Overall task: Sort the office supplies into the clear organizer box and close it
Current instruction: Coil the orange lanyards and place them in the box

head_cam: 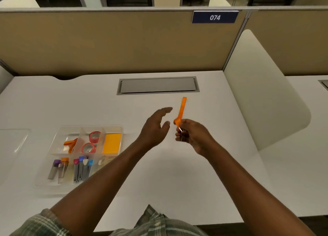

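Note:
The clear organizer box [113, 127] lies open on the white desk at the left. Its compartments hold an orange strap [70, 144], two red tape rolls [91, 142], a yellow pad of notes [112, 143], several lead tubes with coloured caps [71, 168] and a clear tape roll [102, 161]. My right hand [192, 134] is held above the desk to the right of the box, shut on a small dark metal piece with an orange strap [181, 111] sticking up from it. My left hand [156, 124] hovers open just left of that strap, not touching it.
The clear lid [12, 140] lies flat on the desk left of the box. A grey cable hatch [158, 85] is set into the desk at the back. A tan partition stands behind, and a white curved divider [262, 90] closes the right side.

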Motion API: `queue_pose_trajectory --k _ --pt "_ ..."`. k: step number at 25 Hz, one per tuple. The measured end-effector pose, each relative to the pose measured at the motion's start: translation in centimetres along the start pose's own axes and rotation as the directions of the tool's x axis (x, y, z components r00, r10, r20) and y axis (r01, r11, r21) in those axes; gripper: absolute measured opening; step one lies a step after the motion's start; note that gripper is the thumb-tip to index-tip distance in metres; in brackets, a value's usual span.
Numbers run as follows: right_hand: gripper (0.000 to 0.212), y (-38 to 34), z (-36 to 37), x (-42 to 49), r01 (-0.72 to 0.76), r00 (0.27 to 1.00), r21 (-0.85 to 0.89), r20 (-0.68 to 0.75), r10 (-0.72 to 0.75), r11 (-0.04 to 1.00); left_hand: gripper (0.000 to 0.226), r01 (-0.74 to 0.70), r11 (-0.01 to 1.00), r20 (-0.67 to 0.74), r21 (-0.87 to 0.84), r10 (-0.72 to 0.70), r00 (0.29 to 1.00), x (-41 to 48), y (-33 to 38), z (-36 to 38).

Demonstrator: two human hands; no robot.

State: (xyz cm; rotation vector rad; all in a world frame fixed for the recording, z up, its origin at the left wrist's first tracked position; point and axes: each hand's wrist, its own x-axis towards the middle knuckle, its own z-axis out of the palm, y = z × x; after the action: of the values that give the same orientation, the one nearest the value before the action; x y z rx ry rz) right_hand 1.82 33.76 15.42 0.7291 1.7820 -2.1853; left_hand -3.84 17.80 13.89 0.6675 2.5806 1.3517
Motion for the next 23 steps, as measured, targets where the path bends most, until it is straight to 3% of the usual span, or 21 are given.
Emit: queue_pose_trajectory --k 2,7,11,15,18,21,23 --pt "0.020 -3.8 0.6 -0.9 0.042 0.998 0.133 0.049 -0.049 0.990 0.047 0.029 0.981 -0.031 -0.193 -0.036 0.999 2.0 2.7 -1.5" --pt "0.027 -10.4 2.0 -2.5 0.115 0.974 0.255 0.160 -0.160 0.960 0.030 0.058 0.845 -0.017 -0.532 -0.080 0.997 4.6 7.0 -4.2" --pt "0.032 -12.8 2.9 -2.1 0.254 0.935 0.329 0.158 -0.318 0.910 0.028 0.146 0.764 0.039 -0.628 -0.156 0.987 3.9 7.7 -4.0" --pt "0.027 -13.3 3.8 -0.3 0.567 0.823 0.052 0.004 -0.568 0.822 0.030 0.229 0.771 0.113 -0.594 -0.201 0.973 2.3 7.5 -3.6" --pt "0.026 -13.2 3.3 2.2 0.713 0.664 -0.255 -0.056 -0.746 0.654 0.038 0.265 0.753 0.175 -0.602 -0.199 0.964 1.1 7.6 -4.4" --pt "0.026 -12.0 2.1 4.6 0.730 0.551 -0.528 0.077 -0.831 0.435 0.041 0.276 0.646 0.203 -0.712 -0.187 0.961 0.3 8.9 -6.0" --pt "0.025 -10.5 1.8 4.9 0.731 0.586 -0.558 0.218 -0.780 0.393 0.040 0.245 0.489 0.193 -0.837 -0.154 0.969 0.4 10.1 -7.4"
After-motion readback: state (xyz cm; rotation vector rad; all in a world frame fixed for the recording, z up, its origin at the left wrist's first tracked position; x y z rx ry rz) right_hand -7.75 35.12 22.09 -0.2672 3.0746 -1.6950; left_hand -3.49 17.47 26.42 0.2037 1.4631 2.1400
